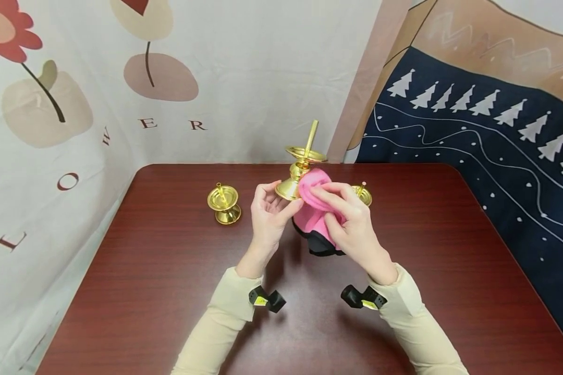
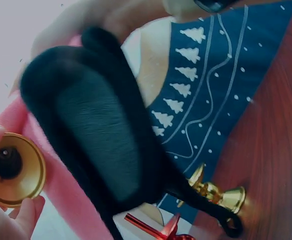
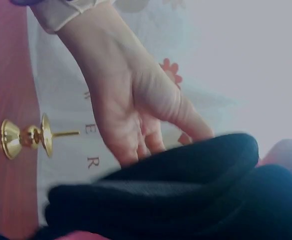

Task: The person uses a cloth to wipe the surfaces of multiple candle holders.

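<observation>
My left hand [image 1: 268, 221] grips a gold candlestick [image 1: 288, 188] by its flared base, tilted with its long spike up and rightward. In the left wrist view the hollow underside of the base [image 2: 32, 172] shows between thumb and fingers. My right hand [image 1: 356, 229] pinches a pink cloth mitt [image 1: 315, 219] with black edging, a folded part of it against the candlestick's stem and base. The mitt's dark panel [image 2: 98, 130] and looped strap [image 2: 230, 225] fill the middle of the left wrist view. In the right wrist view the black edging [image 3: 185, 170] covers my left fingertips.
A second gold candlestick [image 1: 224, 204] stands upright on the dark red table [image 1: 169, 291], left of my hands. Another [image 1: 363, 195] is partly hidden behind my right hand. A red, shiny spiked piece [image 2: 168, 232] shows low in the left wrist view. Printed curtains hang behind the table.
</observation>
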`<state>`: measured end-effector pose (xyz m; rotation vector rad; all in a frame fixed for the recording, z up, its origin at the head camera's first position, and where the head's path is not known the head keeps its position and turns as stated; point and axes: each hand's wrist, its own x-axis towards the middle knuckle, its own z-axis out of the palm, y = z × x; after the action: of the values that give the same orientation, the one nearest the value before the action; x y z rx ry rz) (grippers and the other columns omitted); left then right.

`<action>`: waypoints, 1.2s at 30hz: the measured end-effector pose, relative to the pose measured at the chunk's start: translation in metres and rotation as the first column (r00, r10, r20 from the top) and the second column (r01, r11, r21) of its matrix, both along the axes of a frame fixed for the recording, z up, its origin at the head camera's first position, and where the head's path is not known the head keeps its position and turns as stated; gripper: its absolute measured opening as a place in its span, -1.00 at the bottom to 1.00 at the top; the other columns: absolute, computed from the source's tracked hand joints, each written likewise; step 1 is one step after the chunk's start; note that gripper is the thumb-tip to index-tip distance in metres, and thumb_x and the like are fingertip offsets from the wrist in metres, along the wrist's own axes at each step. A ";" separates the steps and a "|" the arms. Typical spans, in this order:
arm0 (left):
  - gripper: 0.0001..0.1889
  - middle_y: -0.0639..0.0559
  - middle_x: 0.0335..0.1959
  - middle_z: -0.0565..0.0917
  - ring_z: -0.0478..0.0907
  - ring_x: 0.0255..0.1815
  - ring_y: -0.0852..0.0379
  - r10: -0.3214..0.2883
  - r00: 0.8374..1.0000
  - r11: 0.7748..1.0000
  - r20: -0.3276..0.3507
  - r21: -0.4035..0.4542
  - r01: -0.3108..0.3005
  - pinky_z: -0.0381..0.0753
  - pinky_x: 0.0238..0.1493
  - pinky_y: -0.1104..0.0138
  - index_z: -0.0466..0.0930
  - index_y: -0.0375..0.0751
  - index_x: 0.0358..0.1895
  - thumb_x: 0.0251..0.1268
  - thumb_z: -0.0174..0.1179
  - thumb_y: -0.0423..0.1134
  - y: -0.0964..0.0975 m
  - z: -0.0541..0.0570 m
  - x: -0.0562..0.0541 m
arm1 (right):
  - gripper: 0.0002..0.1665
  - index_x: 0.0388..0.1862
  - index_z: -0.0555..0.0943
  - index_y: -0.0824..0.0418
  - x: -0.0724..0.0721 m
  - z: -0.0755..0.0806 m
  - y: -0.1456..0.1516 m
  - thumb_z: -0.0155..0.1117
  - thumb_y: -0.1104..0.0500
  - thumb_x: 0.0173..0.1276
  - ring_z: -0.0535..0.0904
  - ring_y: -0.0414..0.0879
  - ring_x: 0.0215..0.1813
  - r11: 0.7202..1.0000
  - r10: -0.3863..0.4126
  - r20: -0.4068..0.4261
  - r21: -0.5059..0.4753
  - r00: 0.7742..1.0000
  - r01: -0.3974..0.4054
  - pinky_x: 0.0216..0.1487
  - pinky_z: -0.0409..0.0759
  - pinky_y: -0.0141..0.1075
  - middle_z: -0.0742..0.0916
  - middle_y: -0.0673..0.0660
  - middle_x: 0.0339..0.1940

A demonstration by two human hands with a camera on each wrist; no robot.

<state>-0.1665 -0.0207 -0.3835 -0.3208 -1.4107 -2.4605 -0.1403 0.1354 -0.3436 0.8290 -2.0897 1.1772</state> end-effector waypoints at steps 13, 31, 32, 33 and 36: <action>-0.47 -0.13 -0.07 0.61 0.56 -0.09 0.16 0.047 0.998 0.997 -0.050 -0.057 -0.050 0.51 0.03 0.32 0.32 -0.38 -0.08 -0.21 0.31 -0.67 -0.003 -0.003 -0.001 | -0.50 -0.05 0.65 0.35 0.002 0.003 0.004 0.04 0.60 0.03 0.51 -0.03 -0.06 0.969 -0.054 0.132 -0.232 0.990 0.084 -0.31 0.44 -0.47 0.64 0.22 -0.08; -0.40 -0.42 0.02 0.52 0.53 0.01 0.14 0.104 0.978 0.977 -0.181 -0.167 -0.135 0.48 0.02 0.33 0.23 -0.55 -0.09 -0.30 0.34 -0.71 -0.004 -0.005 -0.001 | -0.45 -0.07 0.68 0.28 0.001 0.009 0.014 0.05 0.63 -0.02 0.46 -0.08 -0.17 0.997 0.037 0.191 0.053 0.981 -0.048 -0.45 0.36 -0.46 0.64 0.19 -0.11; -0.40 -0.42 0.02 0.51 0.53 0.02 0.12 0.112 0.976 0.972 -0.186 -0.182 -0.147 0.48 0.04 0.31 0.23 -0.56 -0.09 -0.30 0.34 -0.71 -0.004 -0.004 0.000 | -0.45 -0.08 0.68 0.28 0.002 0.009 0.014 0.04 0.63 -0.02 0.46 -0.08 -0.16 1.000 0.019 0.195 0.020 0.981 -0.023 -0.43 0.37 -0.46 0.65 0.17 -0.12; -0.39 -0.42 0.02 0.51 0.53 0.03 0.09 0.125 0.973 0.965 -0.193 -0.205 -0.164 0.48 0.06 0.30 0.23 -0.56 -0.08 -0.31 0.35 -0.70 -0.003 -0.004 0.000 | -0.45 -0.09 0.68 0.29 0.003 0.009 0.014 0.03 0.63 -0.02 0.47 -0.08 -0.15 1.000 0.000 0.189 -0.021 0.982 0.005 -0.41 0.38 -0.46 0.65 0.17 -0.12; -0.37 -0.36 0.03 0.51 0.52 0.07 0.01 0.182 0.956 0.926 -0.228 -0.289 -0.245 0.45 0.13 0.25 0.27 -0.53 -0.06 -0.30 0.42 -0.63 0.000 -0.005 0.001 | -0.49 -0.07 0.67 0.33 0.005 0.008 0.006 0.03 0.61 0.02 0.50 -0.04 -0.09 0.984 -0.050 0.137 -0.162 0.989 0.072 -0.31 0.44 -0.46 0.64 0.19 -0.09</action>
<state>-0.1657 -0.0204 -0.3883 -0.4396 -1.6519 -1.9695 -0.1348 0.1412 -0.3357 0.6205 -2.0711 1.3853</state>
